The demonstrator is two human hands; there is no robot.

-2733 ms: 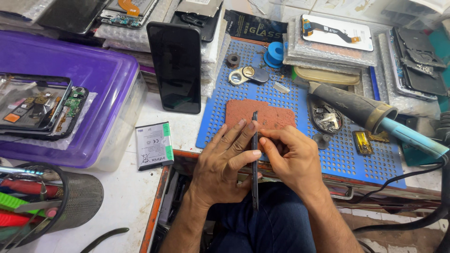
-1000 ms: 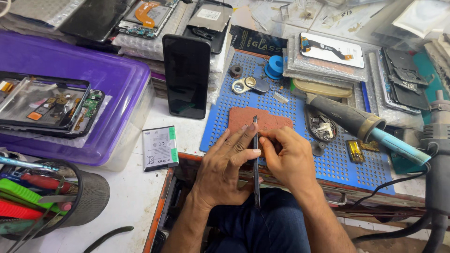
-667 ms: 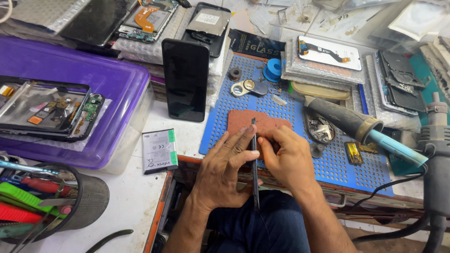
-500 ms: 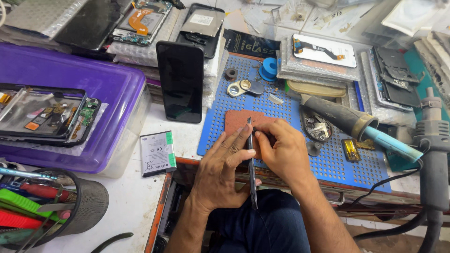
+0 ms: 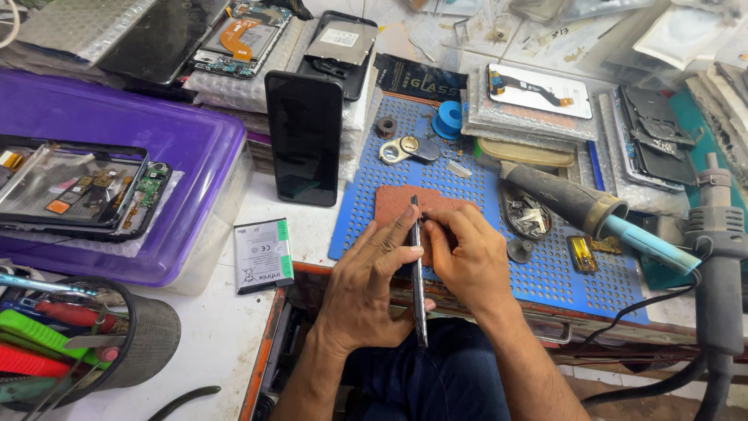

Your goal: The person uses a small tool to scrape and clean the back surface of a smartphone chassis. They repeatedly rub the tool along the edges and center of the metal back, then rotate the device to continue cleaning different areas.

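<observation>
My left hand [image 5: 368, 287] and my right hand [image 5: 465, 257] together hold a thin dark phone [image 5: 418, 273] edge-on, upright between them, over the front of a blue perforated work mat [image 5: 545, 277]. My left fingers press its left face. My right thumb and fingers pinch its upper edge. A small reddish-brown pad [image 5: 396, 204] lies on the mat just behind the hands.
A black phone [image 5: 305, 136] lies screen-up left of the mat, a battery [image 5: 263, 254] in front of it. A purple bin [image 5: 125, 156] carries an opened phone [image 5: 74, 187]. Soldering iron [image 5: 576, 204], hot-air gun [image 5: 717, 257] and stacked phone parts sit right; a mesh tool cup [image 5: 125, 343] stands front left.
The view has shifted slightly; both hands stay on the upright phone, with the fingers working higher along its top edge.
</observation>
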